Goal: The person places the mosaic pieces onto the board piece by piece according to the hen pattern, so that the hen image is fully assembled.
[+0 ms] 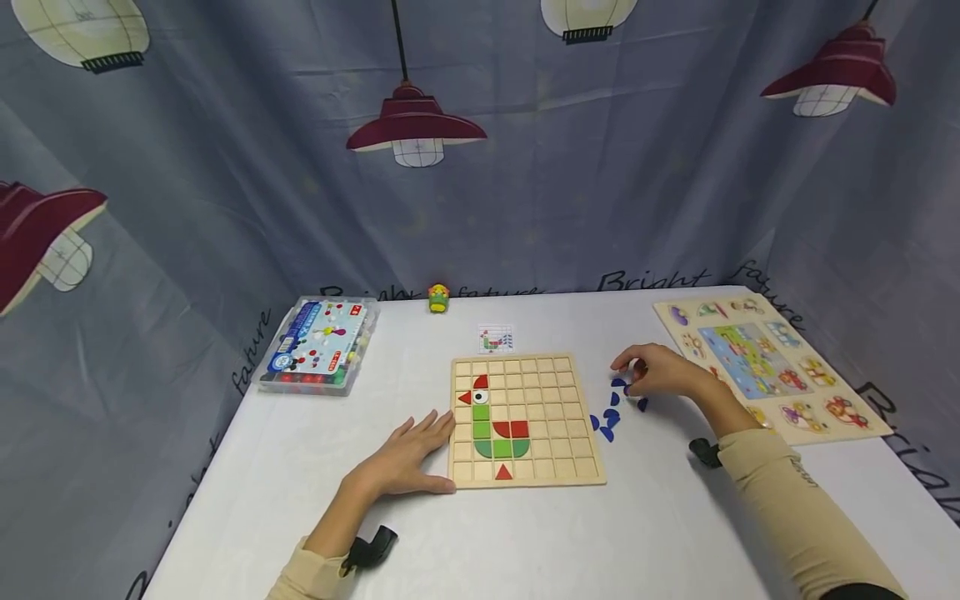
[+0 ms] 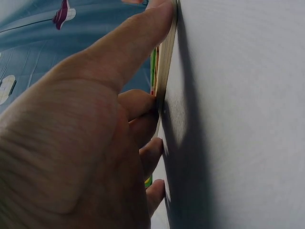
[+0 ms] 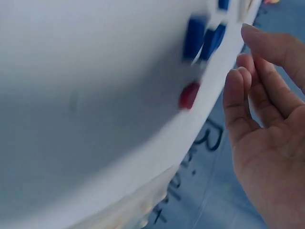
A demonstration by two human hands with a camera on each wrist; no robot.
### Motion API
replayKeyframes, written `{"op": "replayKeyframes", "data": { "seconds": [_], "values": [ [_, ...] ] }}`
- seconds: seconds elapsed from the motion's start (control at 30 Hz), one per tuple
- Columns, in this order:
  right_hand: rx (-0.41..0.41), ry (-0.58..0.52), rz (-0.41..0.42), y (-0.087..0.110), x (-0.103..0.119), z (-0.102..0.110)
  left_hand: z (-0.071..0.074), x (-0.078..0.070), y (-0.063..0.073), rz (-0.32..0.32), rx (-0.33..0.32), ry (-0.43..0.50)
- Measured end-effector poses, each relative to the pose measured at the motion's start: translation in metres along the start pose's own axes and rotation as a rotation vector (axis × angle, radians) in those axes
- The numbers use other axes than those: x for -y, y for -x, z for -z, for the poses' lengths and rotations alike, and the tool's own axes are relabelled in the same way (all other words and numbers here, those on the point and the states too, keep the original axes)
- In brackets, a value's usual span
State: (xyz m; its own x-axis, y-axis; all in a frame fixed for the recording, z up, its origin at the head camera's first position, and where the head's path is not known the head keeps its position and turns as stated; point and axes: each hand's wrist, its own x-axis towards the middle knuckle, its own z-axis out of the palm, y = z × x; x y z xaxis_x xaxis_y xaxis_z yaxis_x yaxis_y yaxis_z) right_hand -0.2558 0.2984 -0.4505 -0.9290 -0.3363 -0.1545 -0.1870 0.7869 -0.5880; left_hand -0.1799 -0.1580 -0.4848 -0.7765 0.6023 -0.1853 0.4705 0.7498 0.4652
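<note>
A wooden grid board [image 1: 551,417] lies mid-table, with red, green and white pieces forming a bird shape on it. My left hand [image 1: 408,457] rests at the board's left edge, fingers spread, thumb by the lower left corner. In the left wrist view the thumb [image 2: 138,40] touches the board's side [image 2: 167,62]. To the right of the board are several blue pieces [image 1: 611,414] with a curved side. Over their far end is my right hand [image 1: 663,371], fingers bent, nothing visible between thumb and fingertips in the right wrist view. A red piece [image 3: 189,95] lies near those fingers.
A small pattern card [image 1: 496,339] lies behind the board, and a toy figure [image 1: 438,298] stands at the back edge. At the left is a clear plastic case [image 1: 318,346]. A wooden picture puzzle [image 1: 772,367] lies at the right, close to my right forearm.
</note>
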Motion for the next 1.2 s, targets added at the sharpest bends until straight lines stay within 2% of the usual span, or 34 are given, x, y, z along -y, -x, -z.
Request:
{"op": "replayKeyframes", "data": {
  "seconds": [0.17, 0.5, 0.9, 1.2],
  "values": [
    [0.022, -0.020, -0.053, -0.001, -0.022, 0.010, -0.002, 0.000, -0.001, -0.006, 0.001, -0.010],
    [0.048, 0.026, -0.110, -0.009, -0.042, 0.013, -0.001, -0.001, -0.001, -0.005, 0.007, -0.004],
    [0.051, 0.029, -0.203, -0.011, -0.054, 0.018, 0.001, 0.000, -0.001, -0.010, -0.003, -0.007],
    [0.028, 0.021, -0.186, -0.011, -0.054, 0.016, 0.001, -0.001, 0.000, -0.003, -0.002, -0.006]
  ]
}}
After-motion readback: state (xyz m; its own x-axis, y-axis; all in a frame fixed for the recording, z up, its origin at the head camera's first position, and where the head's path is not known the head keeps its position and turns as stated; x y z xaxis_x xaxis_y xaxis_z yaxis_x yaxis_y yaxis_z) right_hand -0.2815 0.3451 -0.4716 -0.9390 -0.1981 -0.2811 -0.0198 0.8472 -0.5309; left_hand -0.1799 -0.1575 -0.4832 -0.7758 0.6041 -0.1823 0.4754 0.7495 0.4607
